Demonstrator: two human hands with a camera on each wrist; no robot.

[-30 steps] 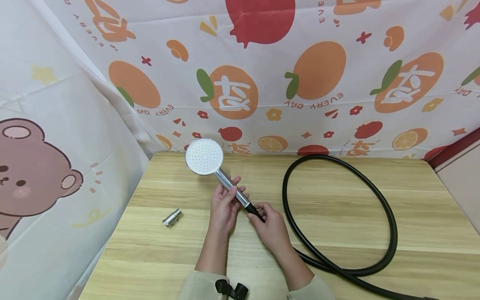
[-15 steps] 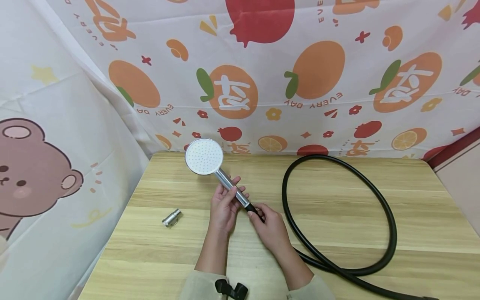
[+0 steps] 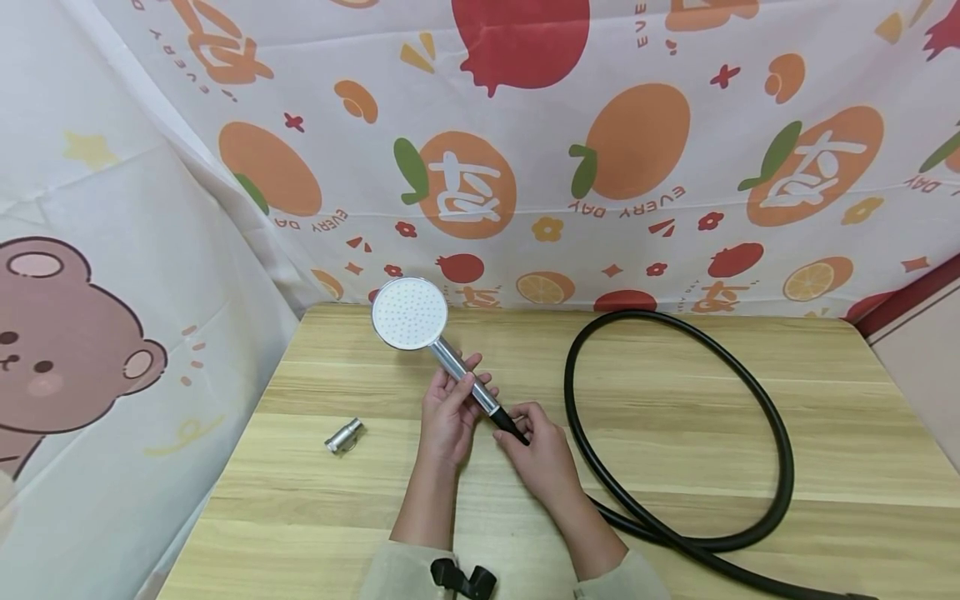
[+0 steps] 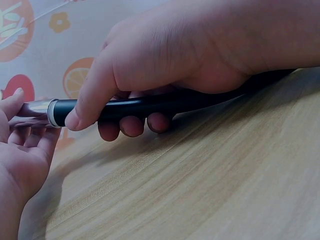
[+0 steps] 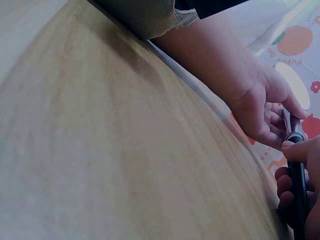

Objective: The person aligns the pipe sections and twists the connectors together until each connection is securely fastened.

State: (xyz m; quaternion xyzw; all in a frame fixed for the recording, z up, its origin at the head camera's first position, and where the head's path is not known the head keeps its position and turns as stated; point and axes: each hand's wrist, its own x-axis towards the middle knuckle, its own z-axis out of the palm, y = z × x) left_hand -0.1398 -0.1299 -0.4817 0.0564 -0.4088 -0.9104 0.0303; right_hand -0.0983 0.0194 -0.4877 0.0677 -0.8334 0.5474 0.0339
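In the head view a chrome shower head (image 3: 409,314) with a round white spray face points up and left. My left hand (image 3: 452,418) grips its metal handle (image 3: 450,360) between thumb and fingers. Against the handle's lower end sits the end of a black hose (image 3: 506,422), held by my right hand (image 3: 542,454). In the left wrist view the right thumb and curled fingers wrap the hose (image 4: 150,106) just behind the handle. Whether the joint is threaded tight, I cannot tell. The right wrist view shows both hands close together at this joint.
A small metal fitting (image 3: 344,436) lies on the wooden table (image 3: 285,517) to the left. The hose's large loop (image 3: 780,433) spreads over the right side, its far end running to the front edge. A fruit-print cloth (image 3: 555,158) hangs behind the table.
Both hands stay in place on the shower head and hose. Only the right hand's fingers shift very slightly around the hose end.
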